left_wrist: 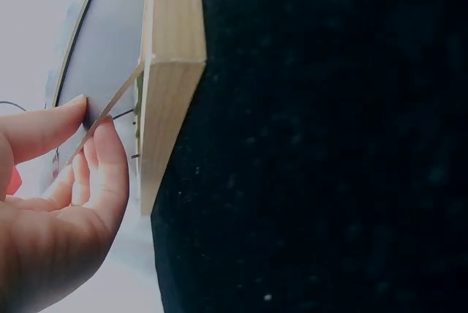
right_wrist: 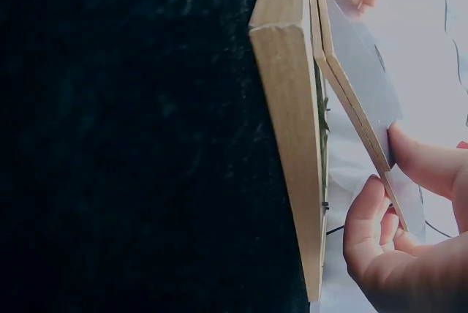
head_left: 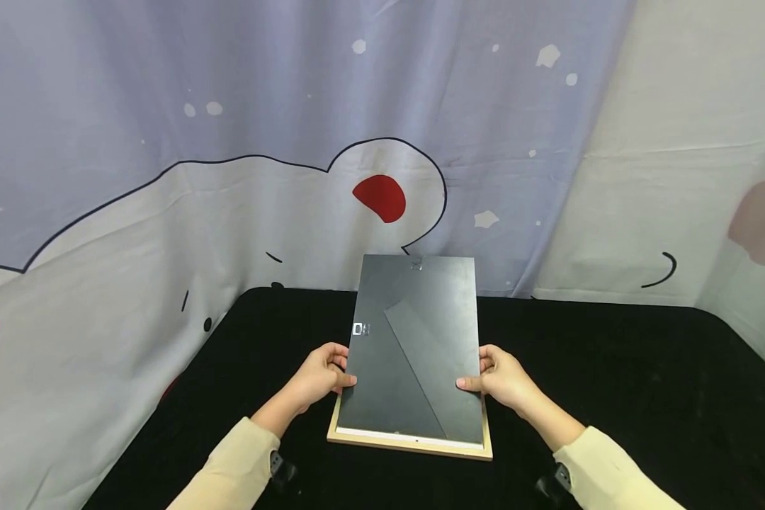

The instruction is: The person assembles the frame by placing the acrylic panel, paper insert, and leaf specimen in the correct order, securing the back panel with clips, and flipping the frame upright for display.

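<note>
A dark grey backing board [head_left: 370, 382] with a fold-out stand leg [head_left: 421, 361] tilts up out of a light wooden picture frame [head_left: 414, 446]. Its near edge sits low at the frame's front side, while the far end is raised. My left hand [head_left: 324, 372] pinches the board's left edge, thumb on top and fingers underneath. On the opposite edge my right hand [head_left: 500, 375] pinches it the same way. Both wrist views show a gap between the board [right_wrist: 358, 93] and the frame [left_wrist: 172, 93], which lies flat. Small metal tabs show along the frame's inner rim.
A black cloth [head_left: 612, 397] covers the table under the frame. Behind it hangs a printed curtain [head_left: 280, 219], in lilac and white. A dark wrist-worn device [head_left: 554, 485] sits at the right sleeve, another [head_left: 282, 469] at the left.
</note>
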### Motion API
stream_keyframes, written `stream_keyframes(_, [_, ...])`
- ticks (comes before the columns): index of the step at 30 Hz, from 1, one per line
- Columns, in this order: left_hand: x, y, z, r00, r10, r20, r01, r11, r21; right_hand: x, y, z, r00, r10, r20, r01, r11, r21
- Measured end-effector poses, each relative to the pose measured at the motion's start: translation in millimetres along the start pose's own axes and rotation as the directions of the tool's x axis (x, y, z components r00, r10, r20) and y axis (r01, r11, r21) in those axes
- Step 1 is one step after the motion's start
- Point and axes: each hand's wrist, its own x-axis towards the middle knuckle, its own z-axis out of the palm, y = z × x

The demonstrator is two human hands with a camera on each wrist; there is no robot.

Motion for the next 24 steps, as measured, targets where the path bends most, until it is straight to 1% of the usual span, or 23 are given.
stream_keyframes(5, [-1.7, -1.9, 0.2, 1.000, -0.002, 0.008, 0.002, 1.000, 0.007, -0.6, 1.1, 1.5, 1.000, -0.007, 0.002, 0.007, 1.000, -0.012])
stream_keyframes(13, [-0.7, -5.5, -1.2, 1.000, 0.012, 0.022, -0.012, 1.000, 0.013, -2.2, 0.2, 4.4, 0.999, -0.031, -0.011, 0.031, 0.997, -0.068])
stream_keyframes(18, [-1.3, -5.6, 0.0, 1.000, 0.002, 0.009, -0.002, 1.000, 0.026, -2.7, -1.5, 5.6, 0.999, -0.034, -0.026, 0.031, 0.994, -0.101])
stream_keyframes(24, [-3.7, -4.2, 2.6, 1.000, -0.013, -0.016, 0.014, 0.999, 0.050, -4.0, -1.9, 6.1, 0.999, -0.048, -0.016, 0.045, 0.991, -0.125])
